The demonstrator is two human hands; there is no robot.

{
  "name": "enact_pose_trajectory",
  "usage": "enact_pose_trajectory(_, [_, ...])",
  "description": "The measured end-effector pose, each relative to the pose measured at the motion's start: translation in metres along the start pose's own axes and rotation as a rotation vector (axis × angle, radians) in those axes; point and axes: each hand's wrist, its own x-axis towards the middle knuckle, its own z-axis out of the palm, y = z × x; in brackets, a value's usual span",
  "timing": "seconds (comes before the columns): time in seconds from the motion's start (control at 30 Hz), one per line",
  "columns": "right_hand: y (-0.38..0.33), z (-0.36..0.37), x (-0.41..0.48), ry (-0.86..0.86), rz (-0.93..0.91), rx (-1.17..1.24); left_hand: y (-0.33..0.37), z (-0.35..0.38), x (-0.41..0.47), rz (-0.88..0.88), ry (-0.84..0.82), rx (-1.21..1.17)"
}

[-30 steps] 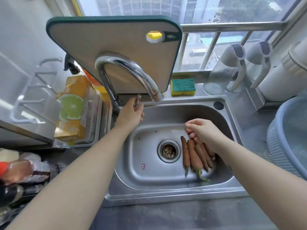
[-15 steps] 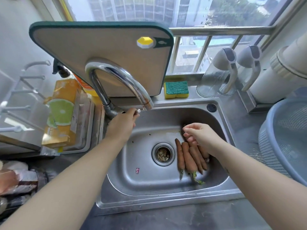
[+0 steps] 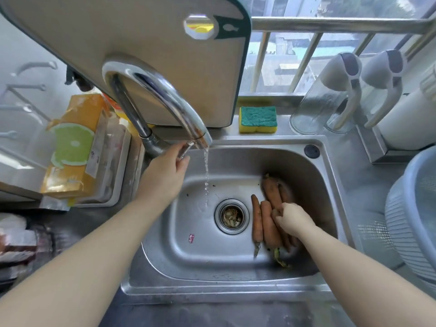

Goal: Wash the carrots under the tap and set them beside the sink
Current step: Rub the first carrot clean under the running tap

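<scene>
Early stage. Tap (image 3: pixel 165 109) on, thin stream; left hand (image 3: pixel 165 171) fingers wrapped round the lever (image 3: pixel 185 149). The carrots (image 3: pixel 257 220) lie on the sink (image 3: pixel 188 256) floor, right of centre frame, clear of the stream, apparently unwashed. Right hand (image 3: pixel 292 223) fingers curled on one. Rinsing and setting aside all remain.

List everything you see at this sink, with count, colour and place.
sink: one, steel, centre
drain: one, steel, middle of the sink
carrots: at least four, orange-brown, in the sink right of the drain
tap: one, chrome, arching over the sink, water running
tap lever: one, chrome, under the spout
cutting board: one, beige with green rim, leaning behind the tap
sponge: one, yellow and green, ledge behind the sink
clear jugs: two, grey handles, back right
colander: one, pale blue, far right
carton: one, orange with lime picture, left
left hand: one, grips the tap lever
right hand: one, curled round a carrot
</scene>
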Motion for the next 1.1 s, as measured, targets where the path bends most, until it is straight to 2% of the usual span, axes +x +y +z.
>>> enact_pose_trajectory(0.27, [-0.005, 0.02, 0.012, 0.106, 0.039, -0.146, 0.006, 0.004, 0.011, 0.114, 0.023, 0.235])
enact_pose_trajectory(0.4, [-0.008, 0.006, 0.002, 0.175, -0.024, -0.211, 0.008, 0.001, 0.009, 0.16, -0.013, 0.317])
enact_pose_trajectory(0.5, [-0.016, -0.014, -0.007, 0.262, -0.101, -0.146, 0.006, 0.0, 0.007, 0.199, -0.054, 0.341])
enact_pose_trajectory(0.63, [-0.032, -0.037, -0.016, 0.265, -0.139, 0.036, 0.002, 0.0, 0.01, 0.221, -0.084, 0.345])
enact_pose_trajectory(0.77, [-0.049, -0.045, -0.03, 0.231, -0.179, 0.205, -0.003, -0.008, 0.005, 0.102, -0.04, 0.245])
enact_pose_trajectory(0.87, [-0.064, -0.048, -0.042, 0.2, -0.237, 0.303, -0.004, -0.007, -0.024, -0.02, 0.068, 0.008])
enact_pose_trajectory(0.9, [-0.071, -0.05, -0.046, 0.184, -0.259, 0.356, -0.005, -0.002, -0.032, -0.09, 0.059, -0.047])
enact_pose_trajectory(0.93, [-0.079, -0.051, -0.051, 0.165, -0.282, 0.423, -0.006, 0.004, -0.038, -0.168, 0.011, -0.099])
enact_pose_trajectory(1.0, [-0.093, -0.053, -0.059, 0.102, -0.314, 0.559, -0.006, 0.019, -0.042, -0.292, -0.187, -0.23])
enact_pose_trajectory(1.1, [-0.112, -0.052, -0.067, -0.007, -0.367, 0.705, 0.01, 0.029, -0.048, -0.328, -0.463, -0.391])
